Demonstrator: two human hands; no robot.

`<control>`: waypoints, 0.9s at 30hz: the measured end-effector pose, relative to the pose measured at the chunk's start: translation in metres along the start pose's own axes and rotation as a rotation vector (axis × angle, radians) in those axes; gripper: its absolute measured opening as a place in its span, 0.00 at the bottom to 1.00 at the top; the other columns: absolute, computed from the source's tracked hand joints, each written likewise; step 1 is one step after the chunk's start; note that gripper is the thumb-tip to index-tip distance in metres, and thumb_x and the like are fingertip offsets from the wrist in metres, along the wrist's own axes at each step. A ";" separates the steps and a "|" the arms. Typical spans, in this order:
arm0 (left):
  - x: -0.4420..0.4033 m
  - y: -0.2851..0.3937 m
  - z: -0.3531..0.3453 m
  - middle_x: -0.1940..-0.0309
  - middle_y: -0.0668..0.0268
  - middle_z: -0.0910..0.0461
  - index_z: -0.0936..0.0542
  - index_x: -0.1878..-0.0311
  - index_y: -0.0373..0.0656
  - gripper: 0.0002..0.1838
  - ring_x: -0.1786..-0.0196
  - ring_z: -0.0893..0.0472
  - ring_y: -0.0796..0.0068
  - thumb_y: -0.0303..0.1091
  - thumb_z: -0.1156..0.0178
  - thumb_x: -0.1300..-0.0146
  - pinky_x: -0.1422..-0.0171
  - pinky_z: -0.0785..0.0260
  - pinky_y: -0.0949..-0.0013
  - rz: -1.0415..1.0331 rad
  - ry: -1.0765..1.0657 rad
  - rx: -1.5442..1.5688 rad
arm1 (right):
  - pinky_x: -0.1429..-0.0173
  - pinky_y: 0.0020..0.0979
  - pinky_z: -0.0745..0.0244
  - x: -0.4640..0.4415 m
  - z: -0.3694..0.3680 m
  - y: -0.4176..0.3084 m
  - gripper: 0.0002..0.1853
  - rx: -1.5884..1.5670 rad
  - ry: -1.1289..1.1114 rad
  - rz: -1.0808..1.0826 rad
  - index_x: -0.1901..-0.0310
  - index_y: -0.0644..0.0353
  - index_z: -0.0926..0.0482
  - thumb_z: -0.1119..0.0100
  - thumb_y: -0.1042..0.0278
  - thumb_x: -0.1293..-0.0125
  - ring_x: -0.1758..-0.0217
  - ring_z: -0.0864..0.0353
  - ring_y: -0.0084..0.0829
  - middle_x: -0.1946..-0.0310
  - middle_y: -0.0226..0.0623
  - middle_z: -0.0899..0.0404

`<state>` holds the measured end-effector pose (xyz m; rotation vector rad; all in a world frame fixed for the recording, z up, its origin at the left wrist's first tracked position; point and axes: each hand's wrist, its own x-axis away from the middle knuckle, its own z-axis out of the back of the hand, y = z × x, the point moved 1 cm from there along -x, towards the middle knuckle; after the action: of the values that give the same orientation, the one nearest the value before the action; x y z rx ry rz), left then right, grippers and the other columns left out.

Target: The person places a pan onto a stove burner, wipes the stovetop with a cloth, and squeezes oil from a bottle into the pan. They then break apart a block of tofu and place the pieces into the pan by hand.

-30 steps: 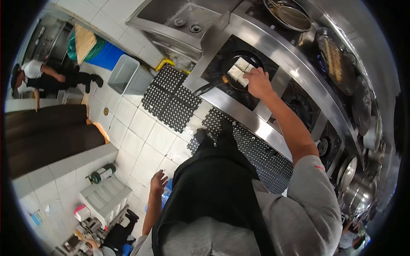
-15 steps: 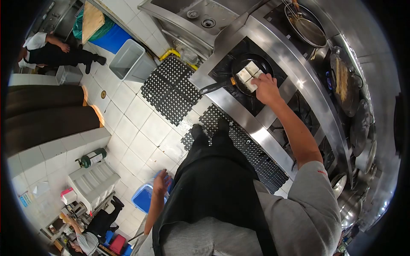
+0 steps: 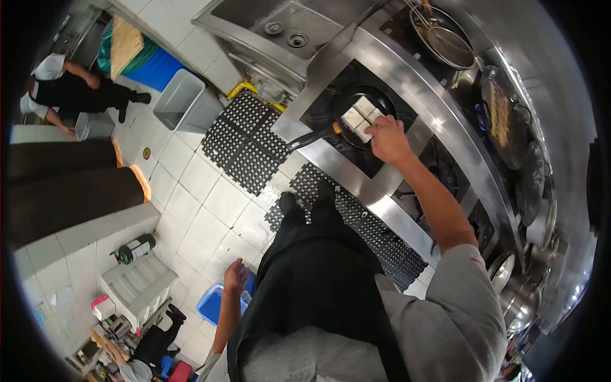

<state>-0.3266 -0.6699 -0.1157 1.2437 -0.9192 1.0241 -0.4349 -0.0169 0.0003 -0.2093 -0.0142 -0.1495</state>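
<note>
A black frying pan (image 3: pixel 347 95) sits on the stove's burner, its handle (image 3: pixel 310 139) pointing out over the steel front edge. Several white, square-cut blocks (image 3: pixel 361 113) lie close together in it; their kind is unclear. Reaching down over the pan, my right hand (image 3: pixel 389 139) has its fingers closed on the white block at the near right side, which they partly cover. An orange patch (image 3: pixel 337 128) shows where handle and pan meet. My left hand (image 3: pixel 236 277) hangs low by my side above a blue bin (image 3: pixel 213 304), fingers apart and holding nothing.
Behind the stove (image 3: pixel 420 67) are a pan with a strainer (image 3: pixel 449 46) and a griddle (image 3: pixel 503 121) with browned food. A sink (image 3: pixel 299 22) adjoins it. Rubber mats (image 3: pixel 245 143) cover the tiles. A grey bin (image 3: pixel 181 102) and two other people stand farther off.
The view has shifted slightly, so the stove and pan sit a little further left. My right hand stays at the white blocks, and my left hand still hangs by my side.
</note>
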 end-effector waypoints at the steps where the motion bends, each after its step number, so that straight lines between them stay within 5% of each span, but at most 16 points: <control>1: -0.003 -0.003 0.003 0.32 0.60 0.31 0.31 0.30 0.48 0.33 0.41 0.24 0.61 0.52 0.39 0.34 0.42 0.34 0.56 0.017 0.008 -0.011 | 0.42 0.46 0.35 0.004 0.003 -0.002 0.14 -0.014 0.026 0.002 0.58 0.47 0.13 0.42 0.72 0.45 0.44 0.28 0.39 0.58 0.32 0.23; 6: -0.014 -0.008 0.008 0.39 0.63 0.27 0.29 0.33 0.48 0.30 0.51 0.22 0.65 0.52 0.39 0.33 0.51 0.33 0.56 0.029 0.045 -0.184 | 0.47 0.47 0.31 0.056 0.036 -0.008 0.02 -0.136 0.186 -0.211 0.69 0.53 0.20 0.38 0.69 0.45 0.48 0.26 0.42 0.59 0.36 0.22; 7: -0.010 -0.010 0.011 0.40 0.63 0.27 0.28 0.33 0.48 0.29 0.52 0.22 0.65 0.51 0.39 0.33 0.52 0.33 0.56 -0.128 -0.045 -0.311 | 0.50 0.49 0.29 0.075 0.039 -0.004 0.05 -0.125 0.274 -0.254 0.73 0.57 0.23 0.39 0.68 0.45 0.53 0.23 0.47 0.64 0.41 0.22; 11: -0.015 0.016 -0.011 0.42 0.63 0.27 0.29 0.33 0.47 0.28 0.52 0.22 0.65 0.49 0.39 0.32 0.52 0.32 0.56 0.059 0.019 -0.338 | 0.53 0.50 0.26 0.203 0.014 0.057 0.07 -0.105 0.256 -0.549 0.74 0.62 0.23 0.38 0.68 0.47 0.60 0.22 0.55 0.71 0.50 0.22; 13: -0.022 0.028 -0.020 0.42 0.63 0.27 0.29 0.33 0.47 0.28 0.51 0.23 0.65 0.49 0.40 0.32 0.51 0.32 0.56 0.063 0.004 -0.370 | 0.49 0.51 0.26 0.279 0.002 0.077 0.06 -0.028 0.213 -0.716 0.72 0.62 0.21 0.38 0.68 0.46 0.58 0.22 0.55 0.68 0.49 0.20; 14: -0.026 0.035 -0.024 0.42 0.63 0.27 0.29 0.32 0.46 0.28 0.50 0.23 0.65 0.49 0.40 0.31 0.50 0.32 0.56 0.047 -0.002 -0.407 | 0.43 0.50 0.28 0.308 0.006 0.075 0.07 -0.076 0.139 -1.020 0.67 0.61 0.19 0.38 0.68 0.45 0.53 0.22 0.55 0.64 0.49 0.19; 19: -0.059 0.075 -0.047 0.32 0.60 0.31 0.32 0.29 0.46 0.31 0.42 0.24 0.63 0.49 0.41 0.31 0.45 0.31 0.57 0.014 -0.075 -0.514 | 0.34 0.47 0.30 0.424 -0.002 0.072 0.27 -0.017 0.106 -1.356 0.40 0.54 0.23 0.38 0.70 0.44 0.39 0.28 0.55 0.44 0.51 0.24; 24: -0.051 0.111 -0.081 0.30 0.59 0.31 0.31 0.28 0.47 0.31 0.41 0.23 0.62 0.49 0.41 0.31 0.44 0.31 0.57 -0.335 -0.267 -0.797 | 0.33 0.49 0.32 0.462 -0.050 0.072 0.35 -0.009 0.208 -1.241 0.32 0.51 0.29 0.38 0.71 0.46 0.35 0.30 0.56 0.38 0.52 0.27; 25: -0.038 0.122 -0.101 0.30 0.59 0.31 0.30 0.29 0.47 0.30 0.40 0.23 0.62 0.49 0.41 0.31 0.44 0.31 0.57 -0.132 -0.145 -0.572 | 0.33 0.48 0.32 0.463 -0.060 0.073 0.35 -0.002 0.143 -1.249 0.33 0.51 0.29 0.38 0.73 0.46 0.35 0.31 0.57 0.39 0.53 0.27; 27: -0.019 0.134 -0.122 0.31 0.59 0.30 0.30 0.29 0.47 0.31 0.40 0.23 0.62 0.49 0.41 0.31 0.44 0.31 0.58 -0.154 -0.131 -0.590 | 0.32 0.48 0.33 0.458 -0.064 0.079 0.35 -0.050 0.056 -1.308 0.35 0.53 0.27 0.38 0.76 0.49 0.34 0.31 0.56 0.40 0.55 0.27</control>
<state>-0.4603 -0.5461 -0.1072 0.8682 -1.1072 0.4954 0.0299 -0.0212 -0.0651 -0.2182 -0.0913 -1.4598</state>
